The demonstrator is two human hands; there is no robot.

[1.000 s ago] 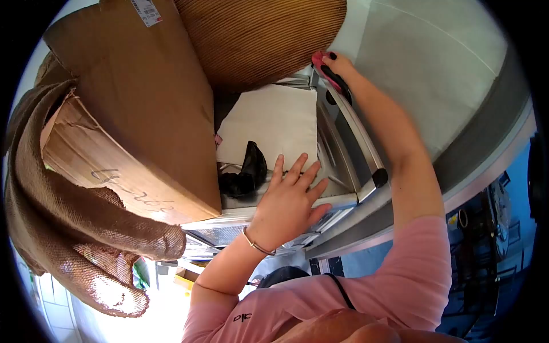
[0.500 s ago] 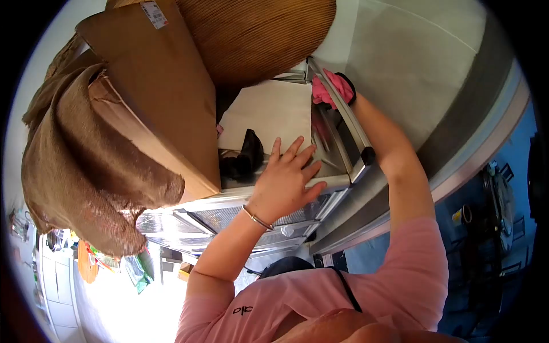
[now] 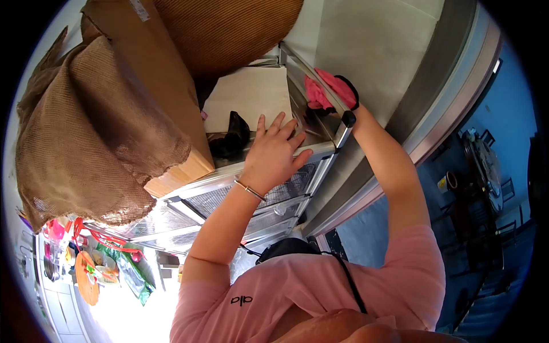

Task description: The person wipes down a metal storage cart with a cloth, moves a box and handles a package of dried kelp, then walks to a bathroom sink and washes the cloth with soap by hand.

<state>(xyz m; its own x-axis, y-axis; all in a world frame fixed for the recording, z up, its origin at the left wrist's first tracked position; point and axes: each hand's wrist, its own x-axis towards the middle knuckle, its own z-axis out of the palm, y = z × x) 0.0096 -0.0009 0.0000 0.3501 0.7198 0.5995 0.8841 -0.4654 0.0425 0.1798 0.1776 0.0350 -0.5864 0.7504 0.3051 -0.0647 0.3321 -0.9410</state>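
Observation:
My left hand (image 3: 271,155) rests with spread fingers on the metal top of the cabinet (image 3: 197,184), beside a crumpled black item (image 3: 233,136) and a cream sheet (image 3: 251,96). At the cabinet's right end, my right hand (image 3: 358,117) has the pink cloth (image 3: 331,90) with black edging bunched round the metal side rail (image 3: 319,80). Most of the fingers of that hand are hidden behind the cloth and the rail.
A large cardboard box (image 3: 166,74) stands on the left of the top, draped with brown mesh fabric (image 3: 97,137). Behind is a round ribbed brown piece (image 3: 229,28). A wall (image 3: 372,51) and door frame (image 3: 452,103) are at the right.
My right hand has moved with the pink cloth along the rail towards its near end. My left hand stays spread on the top. The camera view has shifted, showing more of the floor side.

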